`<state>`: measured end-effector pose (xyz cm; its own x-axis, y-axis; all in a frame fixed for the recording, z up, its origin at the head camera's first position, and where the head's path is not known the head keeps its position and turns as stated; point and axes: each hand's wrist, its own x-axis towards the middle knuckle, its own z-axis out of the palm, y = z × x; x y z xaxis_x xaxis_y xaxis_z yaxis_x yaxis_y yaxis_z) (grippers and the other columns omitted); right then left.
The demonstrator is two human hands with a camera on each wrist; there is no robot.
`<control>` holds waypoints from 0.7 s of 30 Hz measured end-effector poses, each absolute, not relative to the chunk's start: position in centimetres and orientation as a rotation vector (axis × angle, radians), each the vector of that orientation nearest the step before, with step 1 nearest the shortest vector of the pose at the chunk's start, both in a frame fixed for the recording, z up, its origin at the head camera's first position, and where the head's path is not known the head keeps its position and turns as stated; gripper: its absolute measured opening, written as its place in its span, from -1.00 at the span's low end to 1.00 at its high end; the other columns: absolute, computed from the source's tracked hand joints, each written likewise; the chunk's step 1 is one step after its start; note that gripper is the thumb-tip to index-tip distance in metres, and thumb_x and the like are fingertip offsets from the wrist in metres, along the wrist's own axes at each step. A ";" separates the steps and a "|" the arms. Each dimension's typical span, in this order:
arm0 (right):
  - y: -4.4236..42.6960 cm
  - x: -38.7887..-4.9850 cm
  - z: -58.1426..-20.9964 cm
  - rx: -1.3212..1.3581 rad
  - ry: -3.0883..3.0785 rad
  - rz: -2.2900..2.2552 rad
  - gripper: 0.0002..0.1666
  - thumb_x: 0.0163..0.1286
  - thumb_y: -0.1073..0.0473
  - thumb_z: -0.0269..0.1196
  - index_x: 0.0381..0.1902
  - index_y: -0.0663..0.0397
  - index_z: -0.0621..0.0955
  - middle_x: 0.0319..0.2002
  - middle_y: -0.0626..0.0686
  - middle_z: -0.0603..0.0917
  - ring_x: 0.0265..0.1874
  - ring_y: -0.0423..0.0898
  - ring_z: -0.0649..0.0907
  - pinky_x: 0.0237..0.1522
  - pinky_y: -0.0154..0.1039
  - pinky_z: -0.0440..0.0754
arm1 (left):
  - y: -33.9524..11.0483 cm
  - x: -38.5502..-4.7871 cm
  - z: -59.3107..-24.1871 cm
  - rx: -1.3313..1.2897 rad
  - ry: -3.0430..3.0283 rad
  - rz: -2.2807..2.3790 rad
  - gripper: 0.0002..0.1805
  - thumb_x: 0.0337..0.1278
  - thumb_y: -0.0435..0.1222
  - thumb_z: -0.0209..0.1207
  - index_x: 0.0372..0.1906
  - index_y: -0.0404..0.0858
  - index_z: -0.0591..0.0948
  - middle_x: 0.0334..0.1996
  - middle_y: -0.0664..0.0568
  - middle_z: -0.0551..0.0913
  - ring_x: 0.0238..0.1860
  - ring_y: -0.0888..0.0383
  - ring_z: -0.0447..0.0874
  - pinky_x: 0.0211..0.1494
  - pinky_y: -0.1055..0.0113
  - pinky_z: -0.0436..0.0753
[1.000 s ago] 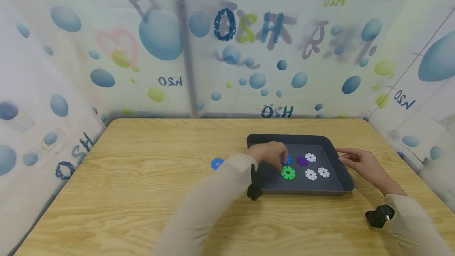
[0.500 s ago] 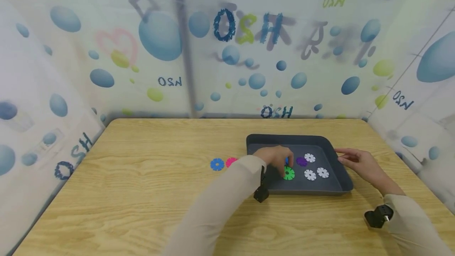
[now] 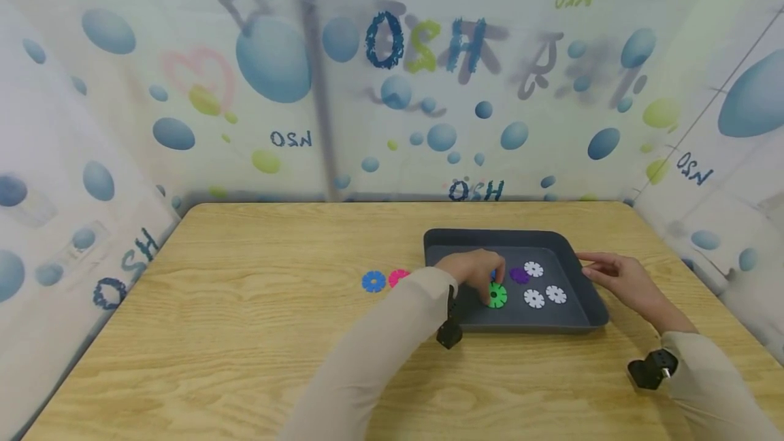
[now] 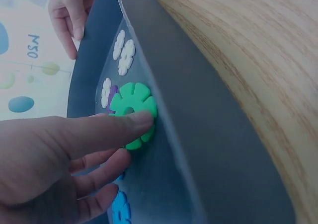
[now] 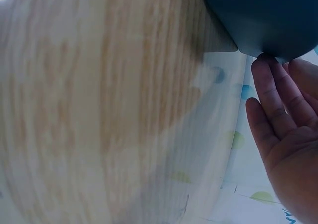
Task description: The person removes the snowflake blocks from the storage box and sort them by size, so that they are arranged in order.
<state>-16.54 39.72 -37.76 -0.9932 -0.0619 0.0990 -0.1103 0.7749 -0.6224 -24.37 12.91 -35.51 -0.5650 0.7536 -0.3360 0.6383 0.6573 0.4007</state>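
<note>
My left hand point(image 3: 474, 271) reaches into the dark grey tray point(image 3: 514, 327) and pinches a green flower-shaped plastic disc point(image 3: 499, 295). In the left wrist view the thumb lies across the front of the green disc point(image 4: 133, 94), the fingers behind it. Blue discs point(image 4: 120, 209) lie in the tray beneath that hand, partly hidden. Beyond them are a purple disc point(image 3: 520, 275) and several white discs point(image 3: 534, 299). My right hand point(image 3: 627, 284) rests its fingertips on the tray's right side; in the right wrist view its fairly straight fingers touch the outer wall point(image 5: 263, 25).
On the wooden table point(image 3: 245, 318), left of the tray, lie a blue disc point(image 3: 373, 282) and a pink disc point(image 3: 399, 278), the latter close to the left sleeve point(image 3: 373, 339). A patterned curtain point(image 3: 392, 121) hangs behind the table.
Over the last second my left hand has shifted slightly right, uncovering the pink disc on the table. In the last half second it barely moves. The right hand stays at the tray's side.
</note>
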 end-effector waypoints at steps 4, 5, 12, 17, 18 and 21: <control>39.8 -16.6 -37.7 0.135 -2.893 1.021 -0.49 0.35 0.13 0.13 0.14 0.38 0.43 -0.10 0.37 0.57 -0.35 -0.46 0.52 -0.36 -0.39 0.53 | 12.7 -24.3 -35.3 1.131 2.396 0.347 -0.72 -0.12 -0.38 0.36 -0.32 -0.15 0.48 -0.29 0.17 0.46 -0.29 0.26 0.40 -0.30 0.49 0.42; 39.8 -16.6 -37.7 0.132 -2.895 1.019 -0.49 0.35 0.13 0.13 0.14 0.38 0.43 -0.10 0.37 0.57 -0.34 -0.45 0.52 -0.36 -0.40 0.53 | 12.7 -24.3 -35.3 1.146 2.396 0.356 -0.74 -0.09 -0.39 0.34 -0.33 -0.16 0.48 -0.29 0.16 0.47 -0.30 0.26 0.40 -0.32 0.49 0.43; 39.7 -16.5 -37.6 0.114 -2.906 1.004 -0.48 0.35 0.12 0.14 0.14 0.38 0.43 -0.12 0.37 0.58 -0.32 -0.36 0.55 -0.36 -0.37 0.54 | 12.0 -24.5 -34.9 1.178 2.364 0.451 -0.83 0.00 -0.41 0.28 -0.34 -0.20 0.50 -0.37 0.12 0.47 -0.38 0.25 0.42 -0.37 0.51 0.43; 39.5 -16.5 -37.5 0.109 -2.913 0.991 -0.48 0.35 0.12 0.14 0.14 0.38 0.43 -0.12 0.37 0.58 -0.26 -0.07 0.62 -0.36 -0.36 0.54 | 11.1 -24.7 -34.5 1.229 2.317 0.538 -0.87 0.02 -0.43 0.25 -0.35 -0.21 0.52 -0.40 0.11 0.49 -0.37 0.25 0.43 -0.37 0.52 0.44; 39.5 -16.5 -37.5 0.110 -2.914 0.988 -0.48 0.35 0.12 0.14 0.14 0.38 0.43 -0.11 0.37 0.57 -0.25 -0.01 0.62 -0.36 -0.36 0.54 | 10.9 -24.7 -34.2 1.233 2.306 0.558 -0.87 0.03 -0.44 0.24 -0.35 -0.22 0.53 -0.39 0.10 0.49 -0.37 0.24 0.44 -0.37 0.51 0.45; 39.5 -16.6 -37.5 0.113 -2.913 0.990 -0.48 0.35 0.12 0.13 0.14 0.39 0.43 -0.11 0.38 0.57 -0.24 0.03 0.62 -0.36 -0.37 0.54 | 10.2 -24.8 -33.5 1.251 2.286 0.593 -0.88 0.04 -0.44 0.23 -0.34 -0.23 0.53 -0.39 0.09 0.50 -0.37 0.24 0.44 -0.35 0.51 0.46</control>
<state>-16.56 39.48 -37.55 -0.9953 -0.0490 0.0832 -0.0895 0.7908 -0.6056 -24.81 10.18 -33.54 -0.4775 0.8577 -0.1905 0.6570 0.4925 0.5707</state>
